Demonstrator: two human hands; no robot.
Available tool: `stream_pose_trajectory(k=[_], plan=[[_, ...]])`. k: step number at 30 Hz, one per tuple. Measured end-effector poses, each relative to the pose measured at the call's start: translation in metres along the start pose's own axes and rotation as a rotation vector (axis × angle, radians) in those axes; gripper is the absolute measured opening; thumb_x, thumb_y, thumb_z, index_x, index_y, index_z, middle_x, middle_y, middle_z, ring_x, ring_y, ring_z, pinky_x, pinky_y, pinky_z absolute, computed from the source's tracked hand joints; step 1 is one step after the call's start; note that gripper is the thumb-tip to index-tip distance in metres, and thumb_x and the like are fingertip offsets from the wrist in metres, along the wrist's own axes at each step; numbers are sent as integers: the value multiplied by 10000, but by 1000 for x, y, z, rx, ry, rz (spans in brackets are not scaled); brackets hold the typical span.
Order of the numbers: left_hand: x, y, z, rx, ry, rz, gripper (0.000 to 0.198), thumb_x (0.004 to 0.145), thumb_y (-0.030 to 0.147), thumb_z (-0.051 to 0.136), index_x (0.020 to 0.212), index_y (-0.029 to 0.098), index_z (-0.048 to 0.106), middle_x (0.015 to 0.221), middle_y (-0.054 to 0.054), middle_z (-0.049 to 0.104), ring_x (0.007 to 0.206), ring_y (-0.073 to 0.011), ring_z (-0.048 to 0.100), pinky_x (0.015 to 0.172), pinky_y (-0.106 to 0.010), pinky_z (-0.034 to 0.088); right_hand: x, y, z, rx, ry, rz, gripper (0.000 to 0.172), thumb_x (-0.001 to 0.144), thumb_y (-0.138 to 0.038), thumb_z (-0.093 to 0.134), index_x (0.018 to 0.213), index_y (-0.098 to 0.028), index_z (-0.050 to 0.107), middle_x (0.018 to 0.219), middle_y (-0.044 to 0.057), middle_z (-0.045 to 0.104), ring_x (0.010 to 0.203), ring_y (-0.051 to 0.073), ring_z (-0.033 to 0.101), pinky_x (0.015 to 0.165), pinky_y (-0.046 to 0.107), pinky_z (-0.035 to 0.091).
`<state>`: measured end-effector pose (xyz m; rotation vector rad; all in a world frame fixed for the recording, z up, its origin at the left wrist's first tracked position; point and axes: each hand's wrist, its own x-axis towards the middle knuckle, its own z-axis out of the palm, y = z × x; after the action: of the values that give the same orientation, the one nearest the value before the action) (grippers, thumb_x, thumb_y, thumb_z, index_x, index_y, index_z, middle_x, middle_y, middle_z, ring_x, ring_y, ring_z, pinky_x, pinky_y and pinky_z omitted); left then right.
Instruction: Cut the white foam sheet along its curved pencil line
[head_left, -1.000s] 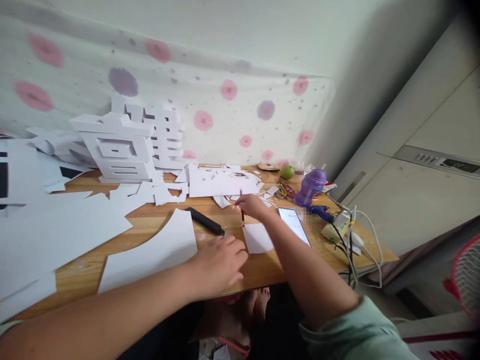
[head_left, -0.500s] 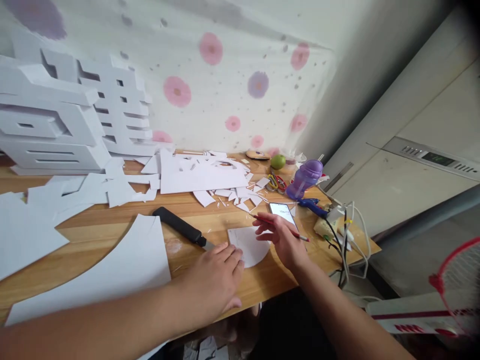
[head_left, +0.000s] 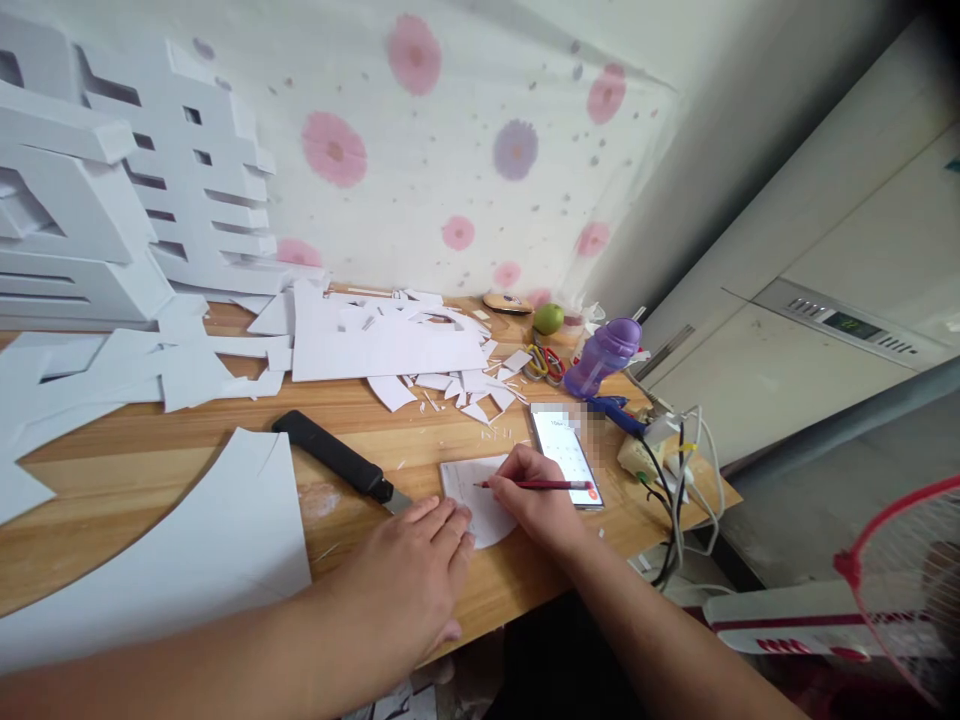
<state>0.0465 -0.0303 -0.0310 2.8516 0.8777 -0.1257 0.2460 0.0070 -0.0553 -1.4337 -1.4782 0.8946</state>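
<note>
In my right hand (head_left: 541, 497) is a dark red pencil (head_left: 551, 485), its tip over a small white foam-board piece (head_left: 471, 483) with a rounded lower edge. Faint marks show on that piece. My left hand (head_left: 420, 560) lies flat, fingers stretched out, with the fingertips on the piece's left edge. Beside those fingers rests a black-handled utility knife (head_left: 337, 455), its blade out toward them. A phone (head_left: 566, 450) with a lit number screen lies just behind my right hand. At the left is a larger white board (head_left: 225, 540) with a curved edge.
White cut scraps (head_left: 390, 345) cover the table's back. Layered white cut-out shapes (head_left: 202, 190) lean at the back left. A purple bottle (head_left: 602, 357), scissors (head_left: 544, 363), a green fruit (head_left: 548, 319) and a blue glue gun (head_left: 615, 412) with cables stand at the right.
My right hand has come down and left onto the small piece, turning the pencil so its tip points left at the surface. The left hand stays flat. The view has shifted slightly.
</note>
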Motion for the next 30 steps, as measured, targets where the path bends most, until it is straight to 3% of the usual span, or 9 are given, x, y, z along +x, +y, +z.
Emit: stream_pose_trajectory(k=[6,13,30], plan=[[1,0,0,11,-17,-9,652,881,495,603,1364,63,534,1467,-233,443,1355,-381,456,1134,-511,388,5,4,-3,-43,88,9,167,673,-265,608,568,-233,481,514,-45,503,492,118,412,471,243,300],[-1,1,0,49,17,17,652,882,496,600,1369,68,530,1449,-228,480,1336,-370,484,1135,-496,387,0,-3,-1,22,5,3,168,655,-270,608,548,-234,484,516,-34,554,495,129,494,498,253,388],[-2,-1,2,33,7,35,641,894,491,581,1371,68,522,1468,-217,471,1357,-361,460,1148,-506,361,2,1,-2,16,40,44,164,622,-233,600,513,-237,477,478,-31,543,477,130,461,464,250,337]])
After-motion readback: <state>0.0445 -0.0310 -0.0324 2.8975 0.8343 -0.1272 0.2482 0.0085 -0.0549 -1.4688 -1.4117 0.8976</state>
